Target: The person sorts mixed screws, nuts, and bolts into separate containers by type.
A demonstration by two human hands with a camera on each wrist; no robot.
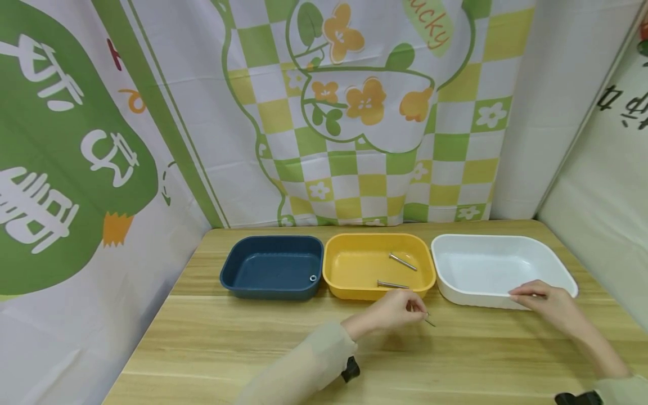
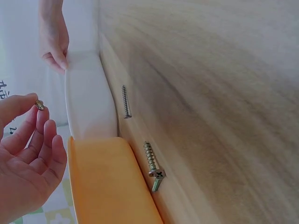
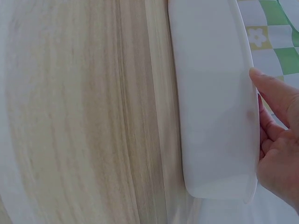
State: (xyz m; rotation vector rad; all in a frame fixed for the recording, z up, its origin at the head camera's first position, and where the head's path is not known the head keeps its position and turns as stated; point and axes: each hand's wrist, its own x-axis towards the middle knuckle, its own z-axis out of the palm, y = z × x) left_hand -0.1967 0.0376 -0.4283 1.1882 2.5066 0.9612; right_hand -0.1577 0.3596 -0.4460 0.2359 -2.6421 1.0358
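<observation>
My left hand [image 1: 395, 310] is in front of the yellow bin [image 1: 354, 293], and its thumb and forefinger pinch a small brass-coloured screw [image 2: 40, 105], partly covered by the fingertips. On the table below lie a long thin screw [image 2: 125, 101] and a thicker brass-toned screw [image 2: 149, 156]. Just beyond the latter, a cross-slotted head [image 2: 159, 174] and a short threaded shank [image 2: 156, 185] show close together. At the right, my right hand [image 1: 552, 306] grips the front rim of the white bin [image 1: 481, 297], thumb outside and fingers behind the wall.
A dark blue bin [image 1: 273, 293] stands at the left with a small nut [image 1: 313, 278] inside. Two long bolts lie in the yellow bin, one bolt [image 1: 403, 261] behind the other bolt [image 1: 392, 284]. The three bins form a row near the wooden table's [image 1: 212, 349] back edge, before a patterned curtain.
</observation>
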